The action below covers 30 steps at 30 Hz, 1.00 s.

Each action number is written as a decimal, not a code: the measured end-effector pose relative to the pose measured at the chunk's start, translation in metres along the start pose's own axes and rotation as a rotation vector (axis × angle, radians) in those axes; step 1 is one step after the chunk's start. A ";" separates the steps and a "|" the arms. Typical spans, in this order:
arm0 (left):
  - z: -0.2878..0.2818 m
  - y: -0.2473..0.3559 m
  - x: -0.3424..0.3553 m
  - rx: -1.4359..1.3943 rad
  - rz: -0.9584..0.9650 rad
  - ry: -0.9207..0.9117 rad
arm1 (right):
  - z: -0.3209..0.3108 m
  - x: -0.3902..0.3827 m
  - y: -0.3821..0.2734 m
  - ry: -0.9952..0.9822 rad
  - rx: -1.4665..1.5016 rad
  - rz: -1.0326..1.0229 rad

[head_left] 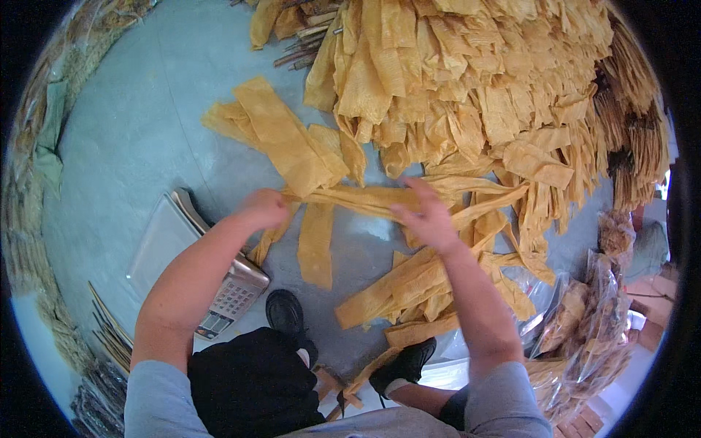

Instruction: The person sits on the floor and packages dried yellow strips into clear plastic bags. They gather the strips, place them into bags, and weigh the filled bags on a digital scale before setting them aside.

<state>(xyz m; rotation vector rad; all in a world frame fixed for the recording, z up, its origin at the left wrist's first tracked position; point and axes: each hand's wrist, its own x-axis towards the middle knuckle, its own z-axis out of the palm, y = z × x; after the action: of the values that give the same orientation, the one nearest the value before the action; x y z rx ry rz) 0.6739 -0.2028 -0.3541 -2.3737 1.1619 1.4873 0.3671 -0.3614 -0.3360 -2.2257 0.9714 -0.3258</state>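
Observation:
My left hand [270, 209] is closed on the end of a long yellow-tan crinkled strip [343, 196] in front of me. My right hand [427, 215] is at the strip's other side, thumb and fingers apart over it; whether it touches is unclear. More loose flat strips [274, 131] lie beyond my hands, and others [387, 288] are scattered below my right hand.
A large pile of strips [453, 66] fills the back right. A steel scale [237, 281] with keypad stands at my left, near thin sticks [106, 328]. Plastic bags [595, 325] are on the right. The floor [139, 109] is grey; my shoes are below.

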 end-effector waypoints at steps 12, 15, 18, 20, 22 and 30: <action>0.026 -0.039 0.050 -1.243 -0.072 0.072 | 0.139 0.128 -0.126 -0.095 -0.284 -0.019; 0.034 -0.040 0.058 -1.412 0.047 -0.184 | 0.151 0.121 -0.122 -0.254 -0.254 0.139; 0.049 -0.013 0.040 -1.569 0.103 -0.335 | 0.130 0.093 -0.107 -0.352 -0.204 0.175; 0.066 0.017 0.007 -1.645 0.130 -0.425 | 0.095 0.066 -0.096 -0.390 -0.125 0.172; 0.092 0.057 -0.031 -1.752 0.177 -0.557 | 0.045 0.028 -0.082 -0.414 -0.034 0.153; 0.125 0.227 -0.081 -1.428 0.549 -0.925 | -0.150 -0.075 -0.033 -0.012 -0.323 -0.113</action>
<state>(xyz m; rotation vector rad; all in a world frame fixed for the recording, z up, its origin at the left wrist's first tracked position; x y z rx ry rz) 0.4174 -0.2605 -0.2873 -1.0313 0.4396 3.8379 0.2633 -0.3641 -0.2001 -2.5790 0.9478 -0.2175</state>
